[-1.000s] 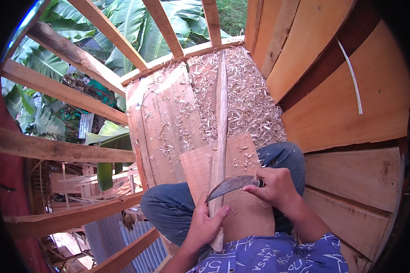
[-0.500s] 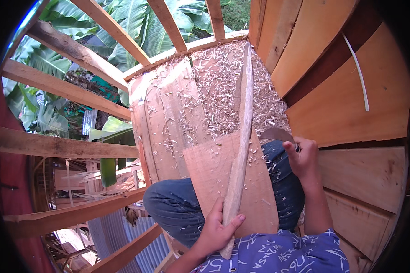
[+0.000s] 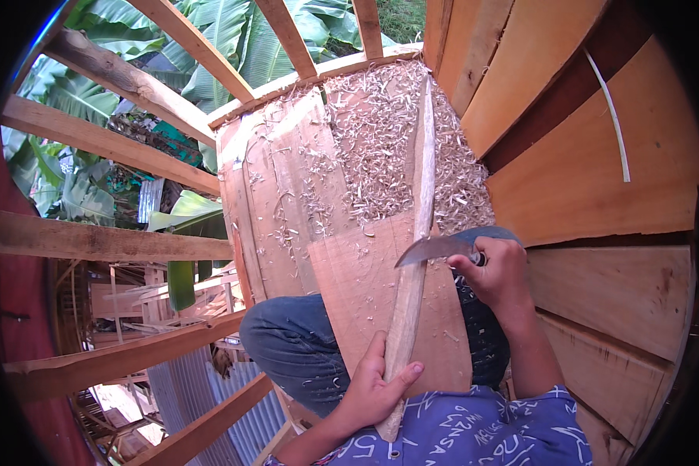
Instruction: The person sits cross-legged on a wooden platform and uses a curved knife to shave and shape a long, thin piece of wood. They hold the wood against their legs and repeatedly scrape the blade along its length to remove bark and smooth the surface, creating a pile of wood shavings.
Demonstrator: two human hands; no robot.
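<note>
Two bare hands work a long pale wooden slat with a curved knife, over a board laid on the lap.

Nearest, the left hand [image 3: 377, 388] closes around the lower end of the long, narrow, pale wooden slat [image 3: 415, 233], thumb lying across its face. The slat runs up and away from the blue patterned shirt [image 3: 474, 431], resting on a flat, reddish, smooth-grained wooden board [image 3: 361, 287] that lies over the blue-jeaned knees [image 3: 287, 349]. Midway along the slat, the right hand [image 3: 497, 272] is clenched on the handle of a curved, grey metal blade [image 3: 435, 248], whose edge lies across the slat. Beyond, a thick litter of pale curled wood shavings [image 3: 380, 147] covers the rough plank floor [image 3: 279, 179]. Smooth orange-brown plank walls [image 3: 598, 179] rise at right; bare timber rails [image 3: 101, 140] frame green banana leaves [image 3: 233, 39] at left.
</note>
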